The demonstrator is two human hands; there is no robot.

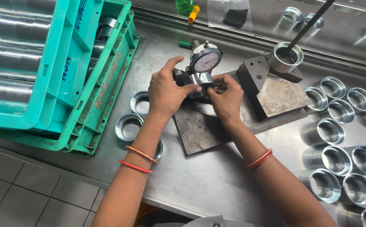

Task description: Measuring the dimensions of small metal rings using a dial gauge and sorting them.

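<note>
Under the upright dial gauge (pixel 206 59), both hands' fingers (pixel 193 88) clamp a seemingly sideways-lying metal ring (pixel 200 80).

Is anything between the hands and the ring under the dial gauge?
Nothing visible. The left hand and right hand both already touch the ring below the dial gauge.

A factory inspection station in a metalworking shop is shown. A scratched stainless-steel bench (pixel 199 185) is seen, with rows of machined steel rings (pixel 336 159) gathered toward its right edge. Teal plastic crates (pixel 65 84) filled with steel cylinders are stacked at its left edge, and a round dial gauge (pixel 206 59) is mounted on a worn steel plate (pixel 204 130).
</note>
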